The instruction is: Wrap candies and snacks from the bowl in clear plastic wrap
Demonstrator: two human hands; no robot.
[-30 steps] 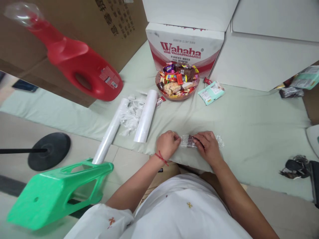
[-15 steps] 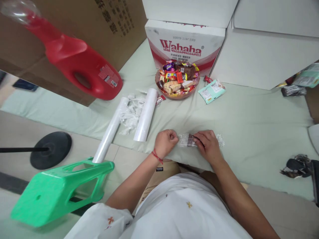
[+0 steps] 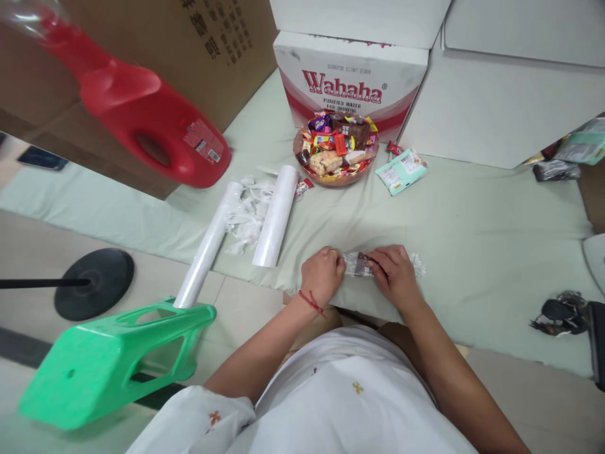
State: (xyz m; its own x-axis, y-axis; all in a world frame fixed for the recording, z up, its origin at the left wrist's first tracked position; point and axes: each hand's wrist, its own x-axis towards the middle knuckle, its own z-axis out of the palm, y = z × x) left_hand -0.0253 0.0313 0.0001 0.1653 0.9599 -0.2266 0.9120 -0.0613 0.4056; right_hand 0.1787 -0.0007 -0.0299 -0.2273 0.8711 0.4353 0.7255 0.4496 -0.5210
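A dark brown snack (image 3: 363,265) wrapped in clear plastic lies on the pale green cloth near the front edge. My left hand (image 3: 323,272), with a red string at the wrist, is closed on the left end of the clear wrap. Bent over the snack's right part, my right hand (image 3: 393,271) has its fingers pressed together on it. The clear wrap (image 3: 418,265) sticks out beyond the right hand.
A bowl of sweets (image 3: 338,180) stands before the Wahaha box (image 3: 350,75). White plastic rolls (image 3: 276,217) lie left, near a red bottle (image 3: 155,126) and a green stool (image 3: 94,366). A mint packet (image 3: 401,171) and keys (image 3: 562,314) are to the right.
My left hand has shifted slightly right, closer to the brown snack, and turned more knuckles-up. My right hand has stayed nearly where it was.
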